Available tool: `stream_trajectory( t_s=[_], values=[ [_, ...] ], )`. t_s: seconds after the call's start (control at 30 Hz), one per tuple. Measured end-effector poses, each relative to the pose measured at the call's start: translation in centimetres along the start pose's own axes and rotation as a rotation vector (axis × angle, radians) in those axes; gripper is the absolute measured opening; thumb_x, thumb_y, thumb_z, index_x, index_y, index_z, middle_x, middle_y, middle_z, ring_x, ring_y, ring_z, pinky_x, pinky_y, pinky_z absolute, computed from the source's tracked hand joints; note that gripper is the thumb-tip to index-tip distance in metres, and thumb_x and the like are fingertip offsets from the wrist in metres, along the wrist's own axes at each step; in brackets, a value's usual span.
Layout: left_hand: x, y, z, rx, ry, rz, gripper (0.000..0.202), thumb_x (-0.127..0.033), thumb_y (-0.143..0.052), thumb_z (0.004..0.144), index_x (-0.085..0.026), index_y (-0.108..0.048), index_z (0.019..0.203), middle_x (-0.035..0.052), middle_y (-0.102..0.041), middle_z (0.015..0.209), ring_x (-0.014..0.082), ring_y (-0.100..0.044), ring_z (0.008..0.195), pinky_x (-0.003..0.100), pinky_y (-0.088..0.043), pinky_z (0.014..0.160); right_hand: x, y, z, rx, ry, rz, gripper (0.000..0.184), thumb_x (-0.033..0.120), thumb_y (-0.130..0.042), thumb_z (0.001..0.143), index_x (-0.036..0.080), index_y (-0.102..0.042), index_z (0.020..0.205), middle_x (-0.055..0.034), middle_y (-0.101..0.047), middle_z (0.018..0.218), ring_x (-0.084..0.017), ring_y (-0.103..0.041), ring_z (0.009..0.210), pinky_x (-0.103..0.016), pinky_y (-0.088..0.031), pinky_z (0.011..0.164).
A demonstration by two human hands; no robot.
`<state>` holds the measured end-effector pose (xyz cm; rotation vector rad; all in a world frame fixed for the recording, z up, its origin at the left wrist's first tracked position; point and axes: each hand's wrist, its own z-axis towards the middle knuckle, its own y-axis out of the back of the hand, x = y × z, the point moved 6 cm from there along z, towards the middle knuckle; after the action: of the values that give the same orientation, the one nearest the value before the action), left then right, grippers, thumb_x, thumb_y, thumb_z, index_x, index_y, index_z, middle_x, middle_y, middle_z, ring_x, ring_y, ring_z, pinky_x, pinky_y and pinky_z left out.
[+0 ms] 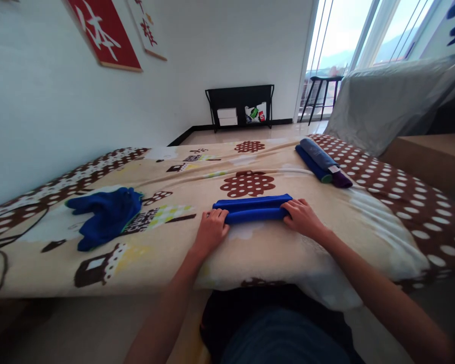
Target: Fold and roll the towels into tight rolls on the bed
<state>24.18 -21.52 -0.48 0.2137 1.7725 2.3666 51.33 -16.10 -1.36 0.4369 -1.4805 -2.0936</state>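
Observation:
A blue towel (256, 215), partly rolled into a long narrow strip, lies on the patterned blanket in front of me. My left hand (213, 227) is closed over its left end, and my right hand (302, 216) grips the right end. The far part of the cloth forms a flat band behind the roll. To the left sits a crumpled blue towel (108, 215) with a green edge, apart from my hands. Farther off at the right, rolled towels (318, 159) in blue, grey-blue and purple lie side by side; one carries a small white tag.
The cream blanket (197, 192) covers a bed-like surface with brown polka-dot borders. Dark cables (7, 242) lie at the left edge. Beyond stand a black rack (238, 96), a stool (322, 88) by the window, and plastic-covered furniture (394, 96) at right.

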Motion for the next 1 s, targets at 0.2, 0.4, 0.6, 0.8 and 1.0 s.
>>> stream_trajectory(
  t_s=[0.2, 0.4, 0.6, 0.8, 1.0],
  values=[
    [-0.5, 1.1, -0.6, 0.072, -0.011, 0.031, 0.020, -0.017, -0.047, 0.086, -0.018, -0.065, 0.095, 0.0084, -0.070, 0.090, 0.0254, -0.064, 0.089, 0.040, -0.043, 0.085, 1.1, 0.7, -0.5, 0.049, 0.024, -0.008, 0.016, 0.017, -0.050, 0.085, 0.018, -0.065, 0.091, -0.0051, -0.069, 0.086, -0.020, -0.061, 0.086, -0.033, -0.036, 0.084],
    [-2.9, 1.1, -1.3, -0.114, 0.034, 0.127, 0.044, -0.008, -0.044, 0.085, -0.014, -0.057, 0.126, 0.0176, -0.060, 0.124, 0.0329, -0.055, 0.114, 0.049, -0.039, 0.095, 2.9, 0.1, -1.1, -0.123, 0.014, -0.126, 0.034, 0.009, -0.044, 0.088, 0.013, -0.062, 0.117, -0.0161, -0.063, 0.120, -0.028, -0.055, 0.108, -0.042, -0.033, 0.096],
    [-2.4, -0.3, -4.6, -0.101, -0.179, -0.030, 0.061, -0.011, -0.049, 0.083, -0.018, -0.042, 0.144, 0.0111, -0.048, 0.149, 0.0260, -0.043, 0.136, 0.045, -0.029, 0.111, 1.9, -1.0, -4.9, -0.140, 0.223, -0.032, 0.059, 0.006, -0.042, 0.085, 0.014, -0.045, 0.143, -0.0106, -0.050, 0.146, -0.022, -0.045, 0.133, -0.041, -0.028, 0.108],
    [-0.9, -0.3, -1.7, -0.015, -0.066, -0.017, 0.050, -0.013, -0.047, 0.085, -0.018, -0.052, 0.134, 0.0122, -0.059, 0.137, 0.0263, -0.052, 0.128, 0.046, -0.032, 0.108, 0.6, -0.5, -1.9, 0.024, 0.087, 0.000, 0.047, 0.011, -0.045, 0.084, 0.013, -0.056, 0.130, -0.0132, -0.063, 0.129, -0.025, -0.055, 0.122, -0.042, -0.028, 0.106],
    [-0.4, 0.7, 1.4, 0.078, -0.046, 0.044, 0.027, -0.016, -0.051, 0.083, -0.019, -0.066, 0.105, 0.0097, -0.072, 0.095, 0.0257, -0.065, 0.093, 0.040, -0.046, 0.088, 0.6, 0.1, 1.8, 0.081, 0.030, 0.001, 0.027, 0.020, -0.047, 0.088, 0.014, -0.065, 0.107, -0.0110, -0.070, 0.093, -0.023, -0.064, 0.090, -0.037, -0.040, 0.089]
  ],
)
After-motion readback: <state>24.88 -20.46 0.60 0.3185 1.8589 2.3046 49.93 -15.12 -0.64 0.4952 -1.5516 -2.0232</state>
